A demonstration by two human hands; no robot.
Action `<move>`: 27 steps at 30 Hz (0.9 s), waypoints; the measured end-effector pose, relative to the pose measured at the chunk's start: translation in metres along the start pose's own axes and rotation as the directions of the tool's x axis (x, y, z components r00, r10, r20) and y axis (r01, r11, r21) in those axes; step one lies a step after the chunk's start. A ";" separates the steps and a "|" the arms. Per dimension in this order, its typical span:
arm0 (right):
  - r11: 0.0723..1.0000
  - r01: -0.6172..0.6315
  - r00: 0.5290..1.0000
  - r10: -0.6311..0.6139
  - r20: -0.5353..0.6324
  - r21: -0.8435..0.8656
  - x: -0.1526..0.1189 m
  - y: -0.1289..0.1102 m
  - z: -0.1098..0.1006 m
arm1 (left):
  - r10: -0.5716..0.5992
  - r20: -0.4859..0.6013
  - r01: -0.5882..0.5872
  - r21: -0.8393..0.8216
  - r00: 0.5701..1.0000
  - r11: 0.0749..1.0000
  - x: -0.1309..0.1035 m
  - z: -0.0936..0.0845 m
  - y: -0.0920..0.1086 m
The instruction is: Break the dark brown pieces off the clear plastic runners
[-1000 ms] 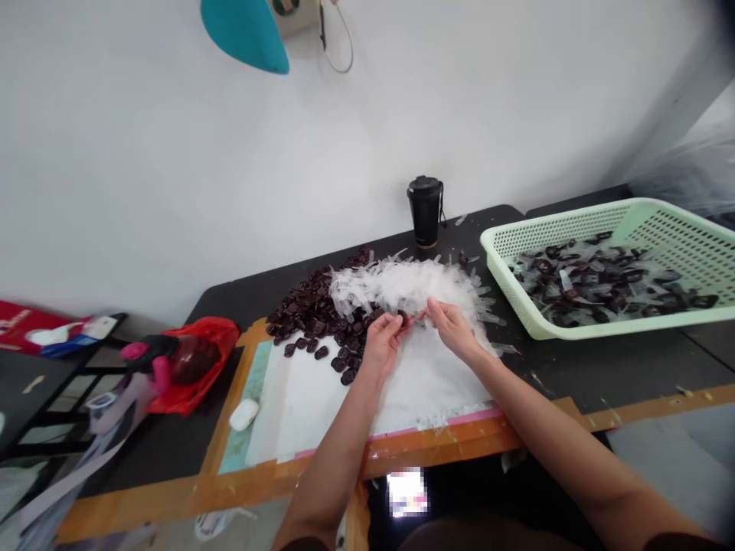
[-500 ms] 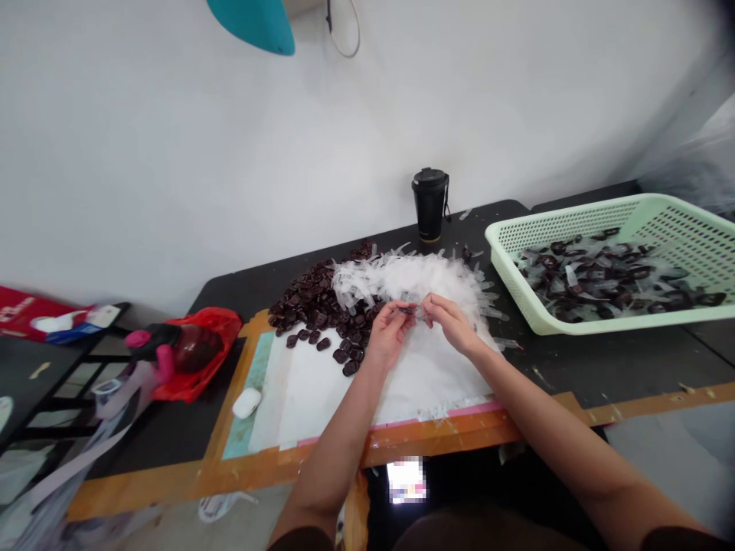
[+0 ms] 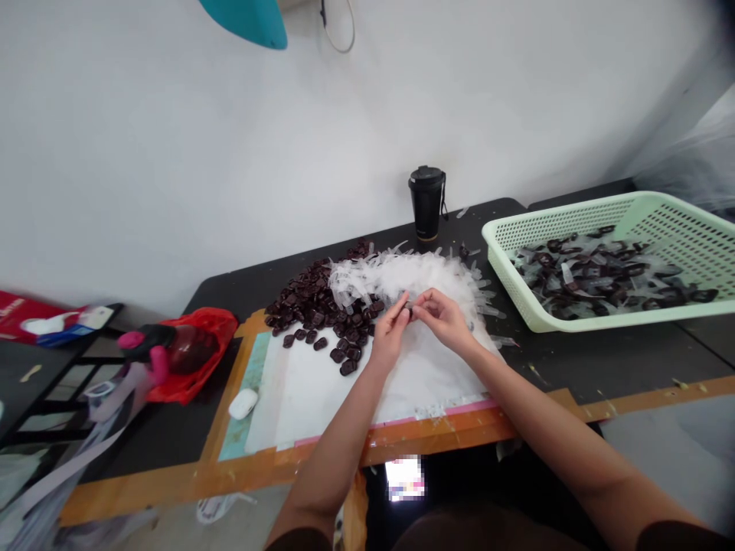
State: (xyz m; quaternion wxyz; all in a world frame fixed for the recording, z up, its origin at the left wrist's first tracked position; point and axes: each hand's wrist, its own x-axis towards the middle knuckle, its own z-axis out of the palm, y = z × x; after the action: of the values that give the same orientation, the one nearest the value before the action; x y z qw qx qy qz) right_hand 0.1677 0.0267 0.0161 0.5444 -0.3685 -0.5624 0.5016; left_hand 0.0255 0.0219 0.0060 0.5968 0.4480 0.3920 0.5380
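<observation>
My left hand [image 3: 391, 329] and my right hand [image 3: 442, 317] meet over the white work surface [image 3: 422, 375]. Between their fingertips is a small dark brown piece [image 3: 409, 309], mostly covered by the fingers. Both hands pinch it, the right from the other side. Left of them spreads a heap of similar dark, rounded, glossy pieces [image 3: 313, 300], a few lying loose at its near edge. Just beyond the hands rises a pile of thin translucent plastic strips or sleeves [image 3: 402, 272]. Whether a strip is on the pinched piece I cannot tell.
A pale green basket [image 3: 520, 302] on the right holds many dark pieces with translucent plastic. Behind the pile stands a black lidded cup [image 3: 426, 203]. Leftward are a white rounded case [image 3: 243, 403] and a red tray [image 3: 221, 344] with a bottle [image 3: 192, 348].
My right hand has closed in on the left, its fingers now over the dark piece. The left fingers have drawn together and hide more of it. The view has shifted slightly.
</observation>
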 end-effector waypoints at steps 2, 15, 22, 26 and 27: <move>0.999 0.028 0.999 -0.029 -0.031 -0.033 0.000 -0.002 -0.001 | 0.009 -0.012 -0.010 -0.033 1.000 0.999 0.001 0.000 0.001; 0.801 0.207 0.962 -0.272 -0.035 -0.562 -0.009 -0.003 0.001 | 0.069 -0.151 -0.083 -0.086 0.986 0.993 0.006 0.000 0.006; 0.748 0.220 0.952 -0.304 -0.029 -0.627 -0.009 -0.002 0.000 | 0.119 -0.181 -0.125 -0.020 0.976 0.992 0.006 -0.001 0.006; 0.751 0.283 0.947 -0.317 0.051 -0.596 -0.010 -0.002 0.001 | 0.138 -0.197 -0.134 0.034 0.971 0.990 0.007 -0.003 0.007; 0.762 0.270 0.949 -0.315 0.027 -0.589 -0.010 -0.002 0.001 | 0.136 -0.192 -0.130 0.045 0.972 0.991 0.007 -0.004 0.007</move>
State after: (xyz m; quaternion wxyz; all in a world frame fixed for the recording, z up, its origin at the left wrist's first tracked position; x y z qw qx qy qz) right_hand 0.1679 0.0163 0.0157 0.4960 -0.4437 -0.7194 0.1988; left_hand 0.0206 0.0294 0.0117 0.5111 0.4280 0.4261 0.6116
